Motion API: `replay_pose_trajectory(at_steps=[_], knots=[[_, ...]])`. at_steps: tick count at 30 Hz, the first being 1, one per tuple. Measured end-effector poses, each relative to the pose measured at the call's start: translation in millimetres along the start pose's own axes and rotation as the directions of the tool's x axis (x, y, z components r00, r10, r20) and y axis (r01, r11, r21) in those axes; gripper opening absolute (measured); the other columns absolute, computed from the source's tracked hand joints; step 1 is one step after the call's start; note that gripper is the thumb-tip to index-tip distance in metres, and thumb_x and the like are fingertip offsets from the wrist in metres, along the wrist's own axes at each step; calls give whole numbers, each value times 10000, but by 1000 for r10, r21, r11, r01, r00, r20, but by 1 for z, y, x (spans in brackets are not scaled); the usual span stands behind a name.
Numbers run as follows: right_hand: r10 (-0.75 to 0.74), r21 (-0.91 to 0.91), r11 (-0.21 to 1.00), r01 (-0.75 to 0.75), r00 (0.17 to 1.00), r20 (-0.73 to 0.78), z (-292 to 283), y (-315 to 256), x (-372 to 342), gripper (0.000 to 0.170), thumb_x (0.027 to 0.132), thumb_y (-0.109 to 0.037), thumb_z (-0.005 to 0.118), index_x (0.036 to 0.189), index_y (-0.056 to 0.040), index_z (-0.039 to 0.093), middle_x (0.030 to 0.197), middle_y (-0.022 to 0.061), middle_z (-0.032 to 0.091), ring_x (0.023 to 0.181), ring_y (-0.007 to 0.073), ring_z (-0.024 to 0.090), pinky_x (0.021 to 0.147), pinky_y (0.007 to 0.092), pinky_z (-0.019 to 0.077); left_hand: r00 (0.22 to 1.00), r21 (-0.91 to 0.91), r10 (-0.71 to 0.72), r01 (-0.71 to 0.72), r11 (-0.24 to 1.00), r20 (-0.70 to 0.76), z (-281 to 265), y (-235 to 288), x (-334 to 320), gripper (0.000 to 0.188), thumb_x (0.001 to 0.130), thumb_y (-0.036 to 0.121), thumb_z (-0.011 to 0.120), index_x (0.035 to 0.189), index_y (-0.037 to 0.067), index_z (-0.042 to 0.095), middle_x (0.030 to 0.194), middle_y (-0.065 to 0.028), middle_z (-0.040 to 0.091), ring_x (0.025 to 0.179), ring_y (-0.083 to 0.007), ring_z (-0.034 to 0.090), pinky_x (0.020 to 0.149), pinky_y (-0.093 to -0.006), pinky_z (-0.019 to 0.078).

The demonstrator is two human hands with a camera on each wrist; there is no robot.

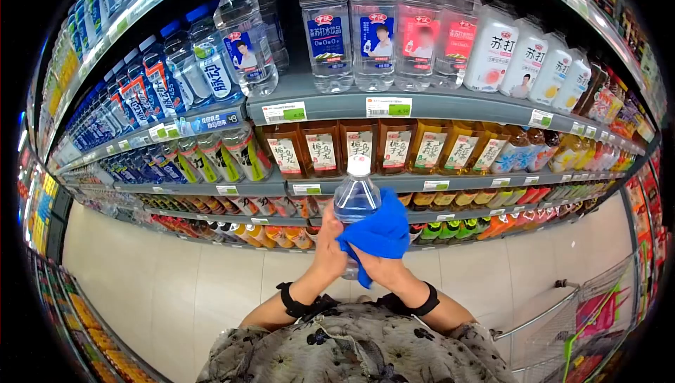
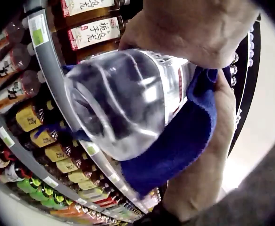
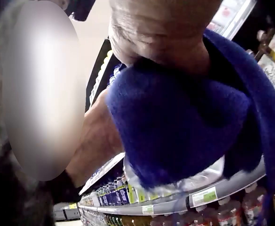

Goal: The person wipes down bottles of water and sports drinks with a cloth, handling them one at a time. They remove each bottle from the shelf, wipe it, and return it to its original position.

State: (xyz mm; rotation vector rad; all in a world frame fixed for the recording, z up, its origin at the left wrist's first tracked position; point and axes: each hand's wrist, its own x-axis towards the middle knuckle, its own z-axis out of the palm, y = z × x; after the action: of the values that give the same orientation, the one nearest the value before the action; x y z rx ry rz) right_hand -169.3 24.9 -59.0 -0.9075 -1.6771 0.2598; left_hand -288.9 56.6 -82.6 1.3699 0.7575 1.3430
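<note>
Upright in front of the person's body is a large clear plastic bottle (image 1: 355, 197) with a white cap. On its left side the left hand (image 1: 329, 246) grips it. The right hand (image 1: 378, 265) holds a bright blue cloth (image 1: 383, 228) against the bottle's right side, and part of the cloth hangs down below. From the left wrist, the bottle's ridged clear base (image 2: 114, 103) shows, with the cloth (image 2: 179, 141) draped along it. In the right wrist view the cloth (image 3: 170, 122) covers most of the bottle and the right fingers.
Shelves of drinks face the person. Large clear bottles (image 1: 376, 24) line the upper grey shelf (image 1: 464, 105), with brown tea bottles (image 1: 358, 147) beneath. A shopping cart (image 1: 555, 327) stands at the lower right on the pale tiled floor (image 1: 232, 270). More stocked shelving runs along the left.
</note>
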Motion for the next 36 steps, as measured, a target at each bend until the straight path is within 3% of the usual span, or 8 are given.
replay_pose_trajectory(at_steps=[4, 10, 12, 15, 22, 26, 28, 36], knots=[[413, 279, 853, -442, 897, 158, 2, 3, 7, 312, 768, -125, 689, 1034, -9, 575, 957, 66, 591, 958, 187, 537, 813, 338, 443, 997, 384, -31, 1, 923, 72, -10, -13, -12, 583, 952, 408, 300, 1327, -39, 285, 1206, -189, 459, 1107, -263, 465, 944, -351, 353], [241, 201, 951, -235, 971, -5, -10, 15, 34, 307, 758, -97, 673, 1032, 1, 572, 914, 41, 615, 833, 132, 582, 770, 271, 464, 996, 293, -3, -25, 956, 94, -1, 10, -15, 530, 954, 354, 303, 1308, -40, 318, 1179, -208, 489, 1095, -294, 485, 925, -342, 365], [490, 580, 698, -420, 871, 40, -11, 10, 40, 181, 793, -80, 635, 960, -11, 625, 914, 64, 636, 853, 150, 599, 754, 284, 472, 996, 338, 58, -78, 938, 68, 2, 11, -17, 515, 957, 357, 319, 1287, -36, 358, 1154, -183, 519, 1086, -265, 497, 919, -330, 371], [483, 597, 714, -366, 875, -41, -1, -1, 28, 182, 788, -62, 621, 960, -3, 628, 912, 51, 631, 861, 148, 593, 779, 293, 467, 998, 286, 58, -67, 956, 39, -9, 7, -17, 478, 961, 324, 340, 1274, -35, 383, 1162, -145, 526, 1074, -222, 494, 923, -316, 368], [180, 510, 849, -135, 983, -41, 40, 36, -42, 529, 739, -136, 715, 1196, -16, 475, 1098, 90, 551, 1013, 172, 527, 897, 328, 415, 978, 86, 86, -70, 994, -191, -21, 20, 3, 458, 972, 336, 290, 1192, -29, 459, 1065, -103, 554, 969, -179, 519, 862, -290, 401], [546, 352, 546, -760, 642, 538, 28, 48, -70, 557, 783, -227, 689, 1248, -40, 447, 1161, 62, 547, 1075, 181, 514, 949, 360, 398, 922, 138, 230, -195, 971, -311, -39, 10, 9, 517, 963, 409, 305, 1233, -18, 416, 1074, -115, 555, 972, -195, 527, 862, -319, 413], [283, 586, -560, -585, 530, 799, 27, 56, -72, 554, 797, -270, 666, 1259, -56, 446, 1217, 71, 528, 1106, 210, 510, 972, 383, 396, 955, -279, 258, -290, 915, -148, -26, 35, 8, 684, 914, 562, 278, 1309, 5, 306, 1268, -103, 438, 1138, -235, 464, 969, -381, 379], [429, 642, -600, -478, 485, 762, 26, 75, -83, 586, 709, 9, 528, 1281, -49, 414, 1231, 118, 514, 1125, 292, 499, 1006, 446, 366, 984, 60, 28, -39, 997, 178, -36, 36, 5, 880, 815, 694, 328, 1295, -42, 286, 1186, -124, 455, 1069, -209, 462, 941, -323, 351]])
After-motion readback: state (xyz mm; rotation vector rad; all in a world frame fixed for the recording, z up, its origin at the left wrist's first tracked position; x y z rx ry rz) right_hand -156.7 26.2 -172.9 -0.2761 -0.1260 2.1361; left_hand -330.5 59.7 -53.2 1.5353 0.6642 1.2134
